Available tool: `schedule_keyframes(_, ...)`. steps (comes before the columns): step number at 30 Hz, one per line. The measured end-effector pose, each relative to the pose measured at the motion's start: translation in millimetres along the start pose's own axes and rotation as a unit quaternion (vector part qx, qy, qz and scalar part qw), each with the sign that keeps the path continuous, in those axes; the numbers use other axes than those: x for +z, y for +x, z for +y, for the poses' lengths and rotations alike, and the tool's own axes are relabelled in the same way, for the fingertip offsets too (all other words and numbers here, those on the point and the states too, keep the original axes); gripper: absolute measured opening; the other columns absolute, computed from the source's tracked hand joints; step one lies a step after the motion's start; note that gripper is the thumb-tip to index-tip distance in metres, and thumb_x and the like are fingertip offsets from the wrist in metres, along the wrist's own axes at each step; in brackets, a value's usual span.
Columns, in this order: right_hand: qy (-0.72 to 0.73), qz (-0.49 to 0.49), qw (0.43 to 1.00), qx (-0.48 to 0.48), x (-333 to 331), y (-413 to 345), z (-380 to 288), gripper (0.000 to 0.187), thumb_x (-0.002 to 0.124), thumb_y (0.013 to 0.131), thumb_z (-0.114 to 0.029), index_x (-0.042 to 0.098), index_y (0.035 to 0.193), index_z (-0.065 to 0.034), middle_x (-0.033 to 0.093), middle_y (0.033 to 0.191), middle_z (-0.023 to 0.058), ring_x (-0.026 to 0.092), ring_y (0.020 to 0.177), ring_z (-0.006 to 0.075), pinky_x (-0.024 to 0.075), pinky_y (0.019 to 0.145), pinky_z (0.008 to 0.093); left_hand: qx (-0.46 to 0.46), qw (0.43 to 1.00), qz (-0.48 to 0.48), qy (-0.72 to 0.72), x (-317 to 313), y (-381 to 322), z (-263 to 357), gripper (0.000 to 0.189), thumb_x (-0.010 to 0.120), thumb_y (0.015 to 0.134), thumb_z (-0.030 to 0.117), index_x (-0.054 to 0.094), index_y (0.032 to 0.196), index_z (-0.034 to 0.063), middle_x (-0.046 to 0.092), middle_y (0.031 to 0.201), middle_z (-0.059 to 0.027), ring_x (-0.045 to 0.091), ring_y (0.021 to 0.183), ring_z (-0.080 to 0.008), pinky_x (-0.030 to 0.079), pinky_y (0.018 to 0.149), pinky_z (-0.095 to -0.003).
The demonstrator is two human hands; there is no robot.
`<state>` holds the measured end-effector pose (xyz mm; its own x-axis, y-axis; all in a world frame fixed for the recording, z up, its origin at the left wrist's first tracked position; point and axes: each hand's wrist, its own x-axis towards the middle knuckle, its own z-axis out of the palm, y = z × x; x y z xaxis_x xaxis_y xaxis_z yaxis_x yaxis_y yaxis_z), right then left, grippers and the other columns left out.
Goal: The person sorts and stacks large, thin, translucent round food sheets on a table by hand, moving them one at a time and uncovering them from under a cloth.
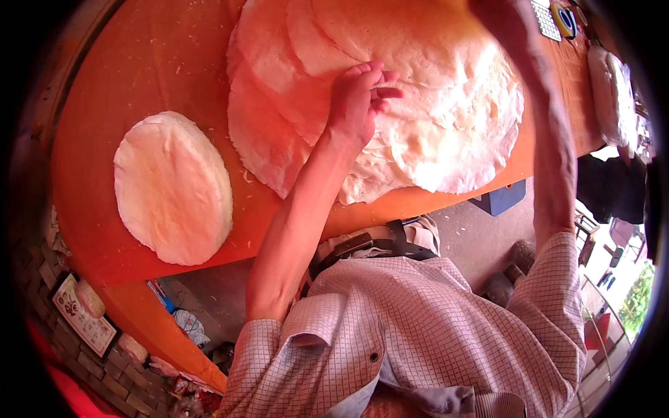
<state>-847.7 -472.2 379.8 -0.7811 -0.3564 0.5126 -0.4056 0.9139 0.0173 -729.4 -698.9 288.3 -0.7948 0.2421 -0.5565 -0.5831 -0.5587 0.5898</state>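
A broad spread of thin, pale round flatbreads (292, 104), overlapping one another, lies on the orange tabletop (157, 68). Just over its middle is my left hand (363, 96), fingers loosely curled and apart, with nothing seen in it. My right forearm reaches up along the right side of the spread and leaves the picture at the top, so my right hand is out of view. At the left of the table sits a separate, neat stack of the same flatbreads (172, 188), away from both arms. Bright light washes out the right part of the spread.
A tape roll or dispenser (564, 22) and a white keypad-like object (546, 21) sit at the top right. A plastic-wrapped bundle (609, 94) rests on the table's right end. Below the near edge is a blue box (500, 198); a framed sheet (83, 316) stands at lower left.
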Motion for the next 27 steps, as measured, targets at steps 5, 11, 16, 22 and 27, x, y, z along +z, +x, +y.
schedule_keyframes(5, -0.007, 0.075, 0.997, -0.034, -46, 26, -37, 0.023, 0.057, 0.073, -0.004, 0.066, 0.092, -0.0101, 0.065, 0.083, 0.0081, 0.063, 0.075, 0.0267, 0.0511, 0.067, 0.0377, 0.004, 0.999, 0.025, 0.022, -17, -24, 2, 0.037, 0.048, 0.091, 0.009, 0.042, 0.124, -0.0066, 0.063, 0.110, -0.0174, 0.068, 0.090, -0.0260, 0.043, 0.054, -0.0232)
schedule_keyframes(11, 0.040, -0.288, 0.956, 0.034, 51, -73, -51, 0.021, 0.056, 0.074, -0.004, 0.067, 0.091, -0.0097, 0.066, 0.085, 0.0086, 0.065, 0.076, 0.0260, 0.0516, 0.064, 0.0385, -0.014, 0.999, -0.011, -0.046, 1, -14, -4, 0.020, 0.050, 0.091, 0.009, 0.053, 0.110, 0.0013, 0.066, 0.102, -0.0123, 0.069, 0.091, -0.0286, 0.048, 0.053, -0.0219)
schedule_keyframes(16, 0.094, -0.190, 0.977, 0.005, 37, -82, -49, 0.028, 0.058, 0.073, -0.006, 0.068, 0.099, -0.0112, 0.066, 0.087, 0.0091, 0.064, 0.079, 0.0284, 0.0517, 0.070, 0.0400, -0.002, 0.997, -0.004, -0.079, 7, -16, -9, 0.012, 0.051, 0.092, 0.010, 0.055, 0.102, 0.0045, 0.066, 0.097, -0.0100, 0.069, 0.088, -0.0292, 0.046, 0.049, -0.0222)
schedule_keyframes(22, 0.094, -0.195, 0.976, -0.024, 34, -58, -68, 0.017, 0.057, 0.073, -0.005, 0.063, 0.088, -0.0087, 0.065, 0.085, 0.0103, 0.063, 0.083, 0.0296, 0.0500, 0.069, 0.0416, -0.010, 0.996, -0.030, -0.087, 3, -3, -11, 0.013, 0.049, 0.093, 0.014, 0.056, 0.099, 0.0048, 0.066, 0.094, -0.0069, 0.069, 0.077, -0.0287, 0.037, 0.044, -0.0227)
schedule_keyframes(27, 0.178, -0.111, 0.977, -0.048, 19, -93, -86, 0.030, 0.067, 0.076, -0.017, 0.061, 0.103, -0.0070, 0.064, 0.100, 0.0111, 0.059, 0.096, 0.0311, 0.0492, 0.080, 0.0402, -0.021, 0.994, -0.053, -0.091, -6, 2, -8, 0.007, 0.048, 0.092, 0.011, 0.052, 0.094, 0.0061, 0.060, 0.085, -0.0042, 0.067, 0.068, -0.0261, 0.033, 0.041, -0.0232)
